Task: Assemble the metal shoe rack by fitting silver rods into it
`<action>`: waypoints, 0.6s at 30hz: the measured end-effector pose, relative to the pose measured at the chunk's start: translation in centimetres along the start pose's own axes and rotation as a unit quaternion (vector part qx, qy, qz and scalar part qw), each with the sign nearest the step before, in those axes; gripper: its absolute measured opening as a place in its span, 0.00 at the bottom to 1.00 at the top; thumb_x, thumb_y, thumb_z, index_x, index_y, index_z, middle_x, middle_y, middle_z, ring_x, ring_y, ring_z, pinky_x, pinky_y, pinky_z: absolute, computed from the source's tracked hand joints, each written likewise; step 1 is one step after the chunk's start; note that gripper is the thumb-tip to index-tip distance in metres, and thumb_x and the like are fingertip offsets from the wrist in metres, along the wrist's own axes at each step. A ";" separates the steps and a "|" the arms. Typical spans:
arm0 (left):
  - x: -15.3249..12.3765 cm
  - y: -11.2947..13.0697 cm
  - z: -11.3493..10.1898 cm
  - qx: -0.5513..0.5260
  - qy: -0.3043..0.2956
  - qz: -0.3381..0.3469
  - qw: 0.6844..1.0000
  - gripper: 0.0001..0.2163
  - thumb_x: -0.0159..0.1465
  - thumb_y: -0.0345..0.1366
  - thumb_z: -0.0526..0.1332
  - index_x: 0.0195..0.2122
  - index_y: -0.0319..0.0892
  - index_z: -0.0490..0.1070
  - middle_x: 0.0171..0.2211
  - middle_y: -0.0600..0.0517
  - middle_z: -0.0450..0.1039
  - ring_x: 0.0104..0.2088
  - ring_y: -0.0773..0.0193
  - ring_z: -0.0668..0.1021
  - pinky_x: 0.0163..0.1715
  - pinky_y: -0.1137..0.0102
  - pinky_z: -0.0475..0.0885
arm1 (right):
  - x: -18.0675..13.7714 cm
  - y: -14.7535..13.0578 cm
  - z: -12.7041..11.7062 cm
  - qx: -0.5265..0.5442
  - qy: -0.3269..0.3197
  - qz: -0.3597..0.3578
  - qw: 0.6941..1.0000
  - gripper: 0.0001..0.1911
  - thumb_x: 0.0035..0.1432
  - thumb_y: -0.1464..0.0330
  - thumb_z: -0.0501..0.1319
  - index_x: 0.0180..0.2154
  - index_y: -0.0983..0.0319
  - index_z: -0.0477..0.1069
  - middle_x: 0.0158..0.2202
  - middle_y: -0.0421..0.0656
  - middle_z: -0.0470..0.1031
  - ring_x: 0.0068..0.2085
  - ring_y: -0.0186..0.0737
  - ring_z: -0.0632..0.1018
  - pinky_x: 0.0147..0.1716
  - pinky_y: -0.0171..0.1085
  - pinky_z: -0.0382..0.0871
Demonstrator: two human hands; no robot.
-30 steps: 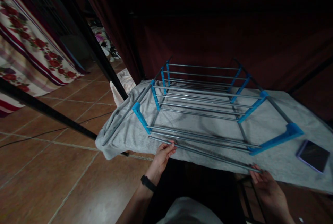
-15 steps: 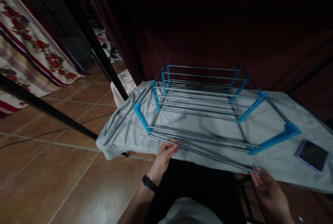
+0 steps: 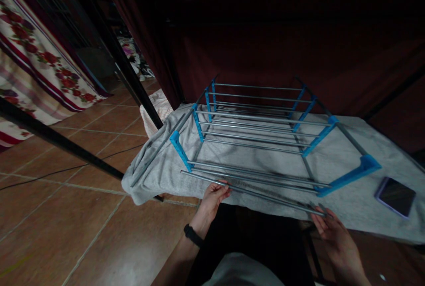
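A thin grey metal rod (image 3: 265, 196) lies slantwise in front of a partly assembled rack (image 3: 347, 175) of metal rods and blue plastic brackets. My left hand (image 3: 212, 199) pinches this rod left of its middle, thumb on top. At the rod's right end, the fingers of my right hand (image 3: 337, 235) close on it; slight blur hides some of that grip. The rod's left tip sticks out free near the rack's front left bracket (image 3: 181, 151). The rack rests on a grey cloth (image 3: 332, 162), its near rods just beyond my hands.
Loose rods (image 3: 157, 153) lie on the cloth at the left. A phone (image 3: 396, 196) is at the right. A black metal post (image 3: 113, 51) and a slanting bar (image 3: 59, 137) stand at the left, over tiled floor (image 3: 89, 233) with a dark cable (image 3: 63, 170).
The rod in my hands has shifted left, so its left tip now reaches past the front left bracket. My right hand has moved slightly left and up with it.
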State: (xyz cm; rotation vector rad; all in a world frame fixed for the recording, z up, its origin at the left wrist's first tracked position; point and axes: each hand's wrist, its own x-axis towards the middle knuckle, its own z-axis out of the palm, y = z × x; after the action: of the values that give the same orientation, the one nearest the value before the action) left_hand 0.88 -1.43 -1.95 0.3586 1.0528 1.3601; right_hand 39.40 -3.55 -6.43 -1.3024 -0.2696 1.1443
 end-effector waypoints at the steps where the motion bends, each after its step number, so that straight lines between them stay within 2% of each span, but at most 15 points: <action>1: 0.0 -0.1 -0.1 -0.001 0.001 -0.001 1.000 0.19 0.44 0.35 0.82 0.34 0.40 0.79 0.32 0.51 0.82 0.35 0.61 0.83 0.40 0.68 0.76 | 0.0 0.0 0.1 0.003 0.003 -0.002 1.000 0.23 0.45 0.70 0.69 0.46 0.54 0.73 0.52 0.44 0.78 0.60 0.43 0.76 0.67 0.46 0.63; 7: 0.2 -0.4 -0.4 -0.007 0.005 -0.006 1.000 0.18 0.43 0.35 0.82 0.33 0.40 0.79 0.30 0.51 0.81 0.35 0.60 0.84 0.40 0.68 0.76 | 0.4 -0.2 0.4 -0.008 0.033 0.003 0.999 0.20 0.46 0.65 0.72 0.43 0.54 0.74 0.49 0.43 0.79 0.59 0.42 0.77 0.65 0.45 0.66; 10: 0.2 -0.6 -0.4 -0.009 0.006 -0.006 1.000 0.18 0.43 0.35 0.82 0.31 0.40 0.78 0.30 0.51 0.80 0.35 0.59 0.84 0.40 0.69 0.76 | 0.0 -0.3 0.5 -0.006 0.041 -0.001 0.999 0.22 0.46 0.62 0.73 0.44 0.52 0.73 0.48 0.41 0.79 0.59 0.43 0.77 0.66 0.48 0.64; 13: 0.2 -0.7 -0.4 -0.012 0.008 -0.006 1.000 0.18 0.42 0.35 0.82 0.30 0.40 0.78 0.29 0.52 0.80 0.35 0.60 0.84 0.40 0.69 0.76 | -0.8 -0.3 0.9 -0.007 0.050 -0.012 0.999 0.22 0.45 0.62 0.73 0.43 0.51 0.72 0.50 0.42 0.79 0.60 0.45 0.76 0.67 0.51 0.64; 18: -0.2 -0.2 -0.1 -0.003 0.001 -0.002 1.000 0.18 0.43 0.36 0.82 0.32 0.41 0.78 0.30 0.52 0.80 0.36 0.60 0.84 0.41 0.68 0.76 | -1.3 -0.6 1.1 -0.021 0.040 0.000 0.999 0.20 0.45 0.63 0.71 0.41 0.52 0.71 0.57 0.46 0.76 0.64 0.53 0.73 0.61 0.57 0.72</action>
State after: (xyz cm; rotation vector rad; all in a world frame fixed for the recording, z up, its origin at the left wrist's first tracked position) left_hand 1.00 -1.68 -2.09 0.3508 1.0509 1.3594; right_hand 38.26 -3.78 -5.06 -1.3826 -0.2355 1.0897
